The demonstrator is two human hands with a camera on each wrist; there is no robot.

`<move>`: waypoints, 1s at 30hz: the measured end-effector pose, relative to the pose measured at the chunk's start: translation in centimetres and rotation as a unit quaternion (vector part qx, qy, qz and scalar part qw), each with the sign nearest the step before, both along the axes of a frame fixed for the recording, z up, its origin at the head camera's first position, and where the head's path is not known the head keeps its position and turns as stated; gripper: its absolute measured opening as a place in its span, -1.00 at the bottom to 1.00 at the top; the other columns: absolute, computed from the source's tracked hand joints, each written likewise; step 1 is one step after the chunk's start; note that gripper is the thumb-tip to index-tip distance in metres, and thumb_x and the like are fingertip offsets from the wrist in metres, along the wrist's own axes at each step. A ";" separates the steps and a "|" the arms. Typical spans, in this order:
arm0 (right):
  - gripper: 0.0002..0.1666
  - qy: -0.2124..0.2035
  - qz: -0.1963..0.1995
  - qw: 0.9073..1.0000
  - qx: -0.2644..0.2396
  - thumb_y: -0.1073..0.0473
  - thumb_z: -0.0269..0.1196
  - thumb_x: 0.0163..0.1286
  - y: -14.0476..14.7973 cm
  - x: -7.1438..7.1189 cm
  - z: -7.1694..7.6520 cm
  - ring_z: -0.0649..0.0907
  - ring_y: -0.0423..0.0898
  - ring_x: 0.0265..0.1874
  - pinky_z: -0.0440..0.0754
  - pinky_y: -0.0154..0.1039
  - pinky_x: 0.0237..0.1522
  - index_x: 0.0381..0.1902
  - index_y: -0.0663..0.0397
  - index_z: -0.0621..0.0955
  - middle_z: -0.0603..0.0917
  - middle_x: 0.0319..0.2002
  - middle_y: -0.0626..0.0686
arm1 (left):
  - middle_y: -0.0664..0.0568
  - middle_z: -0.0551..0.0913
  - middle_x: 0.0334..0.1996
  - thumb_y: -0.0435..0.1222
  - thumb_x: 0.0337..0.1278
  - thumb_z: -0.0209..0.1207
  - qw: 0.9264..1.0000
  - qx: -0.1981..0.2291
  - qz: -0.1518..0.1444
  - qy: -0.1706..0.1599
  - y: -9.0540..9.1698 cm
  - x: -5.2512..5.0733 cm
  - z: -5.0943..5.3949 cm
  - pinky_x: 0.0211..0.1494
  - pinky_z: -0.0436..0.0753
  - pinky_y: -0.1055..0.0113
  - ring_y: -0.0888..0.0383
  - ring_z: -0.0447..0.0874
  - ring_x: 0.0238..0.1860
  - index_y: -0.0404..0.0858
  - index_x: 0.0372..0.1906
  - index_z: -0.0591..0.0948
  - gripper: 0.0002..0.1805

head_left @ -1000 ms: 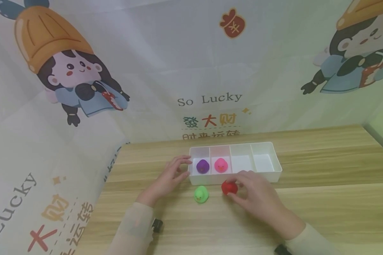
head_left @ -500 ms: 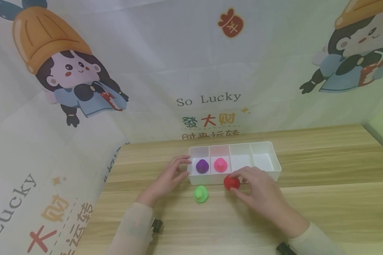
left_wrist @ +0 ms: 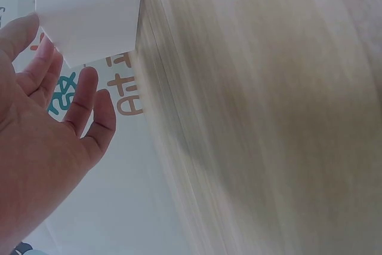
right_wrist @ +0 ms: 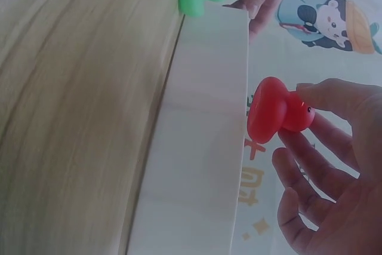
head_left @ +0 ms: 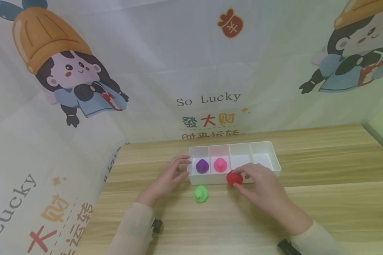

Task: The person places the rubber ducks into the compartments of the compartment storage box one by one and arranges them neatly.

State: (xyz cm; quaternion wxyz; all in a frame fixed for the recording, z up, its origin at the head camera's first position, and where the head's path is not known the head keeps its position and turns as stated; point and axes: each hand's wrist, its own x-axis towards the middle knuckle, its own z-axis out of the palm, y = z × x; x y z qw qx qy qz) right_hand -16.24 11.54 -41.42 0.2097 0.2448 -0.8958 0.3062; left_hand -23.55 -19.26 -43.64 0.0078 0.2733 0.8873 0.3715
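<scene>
A white four-compartment box (head_left: 274,171) holds a purple duck (head_left: 202,166) in its leftmost compartment and a pink duck (head_left: 220,165) in the one beside it. My right hand (head_left: 268,187) pinches a red duck (head_left: 234,178) by thumb and fingers at the box's front edge. In the right wrist view the red duck (right_wrist: 268,110) is raised at the level of the rim. My left hand (head_left: 166,180) touches the box's left end with relaxed fingers; the left wrist view shows those fingertips against the box corner (left_wrist: 89,16).
A green duck (head_left: 200,194) stands on the wooden table (head_left: 185,230) in front of the box's left part. Behind the table hangs a white cloth (head_left: 153,71) printed with cartoon figures and lettering.
My right hand has lifted the red duck from in front of the box and carried it slightly right, up to the front rim. My left hand has stayed at the box's end.
</scene>
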 end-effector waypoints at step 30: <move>-0.69 0.022 -0.028 0.999 0.012 0.05 0.33 -0.01 1.3 -1.5 1.0 0.49 -0.21 -0.38 0.45 -0.30 -0.39 -0.24 -0.16 0.58 0.57 -0.32 -0.24 | 0.11 0.20 0.23 -0.24 0.15 0.07 1.000 -0.001 -0.005 0.000 -0.1 0.0 0.2 -0.04 0.40 0.17 0.06 0.32 -0.05 -0.18 0.07 0.38 -0.63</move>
